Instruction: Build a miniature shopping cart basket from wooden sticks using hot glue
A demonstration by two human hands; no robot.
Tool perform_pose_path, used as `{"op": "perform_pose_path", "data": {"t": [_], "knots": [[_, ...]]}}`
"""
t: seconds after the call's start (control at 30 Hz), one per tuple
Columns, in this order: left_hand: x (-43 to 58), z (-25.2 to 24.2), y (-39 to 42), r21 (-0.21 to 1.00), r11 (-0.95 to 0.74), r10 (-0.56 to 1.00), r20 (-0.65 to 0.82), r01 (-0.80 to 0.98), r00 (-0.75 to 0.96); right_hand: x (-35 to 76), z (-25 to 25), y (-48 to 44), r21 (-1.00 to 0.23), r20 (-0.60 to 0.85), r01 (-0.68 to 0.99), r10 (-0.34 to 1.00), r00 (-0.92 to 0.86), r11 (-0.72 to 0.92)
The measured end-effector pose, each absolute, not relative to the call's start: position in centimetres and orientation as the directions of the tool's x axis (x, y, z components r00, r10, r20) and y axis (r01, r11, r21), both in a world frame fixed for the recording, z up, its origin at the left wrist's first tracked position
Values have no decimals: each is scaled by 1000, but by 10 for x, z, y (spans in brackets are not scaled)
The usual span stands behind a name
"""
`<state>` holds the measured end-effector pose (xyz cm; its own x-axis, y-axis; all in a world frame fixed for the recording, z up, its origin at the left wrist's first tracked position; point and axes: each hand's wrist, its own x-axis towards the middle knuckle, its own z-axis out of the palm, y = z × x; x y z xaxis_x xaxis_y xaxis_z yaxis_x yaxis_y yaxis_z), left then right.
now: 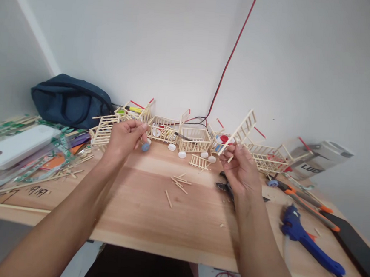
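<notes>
My right hand (243, 168) is closed around the lower end of a ladder-like panel (246, 127) made of thin wooden sticks, held up tilted above the table. My left hand (125, 139) has thumb and fingers pinched together; whatever lies between them is too small to make out. Just below those fingertips shows a blue round wheel (145, 147). Behind both hands stands a row of little stick carts, among them a middle cart (196, 141) with white wheels (182, 154). A flat stick grid (199, 162) lies before it, and loose cut sticks (179, 184) lie between my arms.
A blue glue gun (308, 240), orange-handled pliers (311, 204) and a black slab (353, 241) lie at right. Black tools (227, 189) are partly hidden by my right hand. At left are a white power bank (19, 144), plastic wrappers and a blue pouch (71, 99). The wall stands close behind.
</notes>
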<state>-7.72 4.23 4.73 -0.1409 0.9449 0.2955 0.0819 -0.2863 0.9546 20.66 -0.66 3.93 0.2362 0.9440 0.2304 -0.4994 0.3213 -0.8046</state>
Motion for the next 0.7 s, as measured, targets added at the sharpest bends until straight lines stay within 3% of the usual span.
{"op": "perform_pose_path", "data": {"t": [0.27,0.43,0.53,0.7], "knots": [[-70,35,44,891,-329,944,316,312,96,197,38,-9,-842,214,-469,964,160,265],[-67,24,45,696,-523,852,401,492,337,189,35,-11,-888,242,-374,963,119,269],[-64,26,43,665,-527,850,429,529,307,184,31,-11,-924,268,-244,955,130,293],[-61,34,37,758,-330,938,329,563,107,180,23,-9,-943,286,-136,948,138,304]]}}
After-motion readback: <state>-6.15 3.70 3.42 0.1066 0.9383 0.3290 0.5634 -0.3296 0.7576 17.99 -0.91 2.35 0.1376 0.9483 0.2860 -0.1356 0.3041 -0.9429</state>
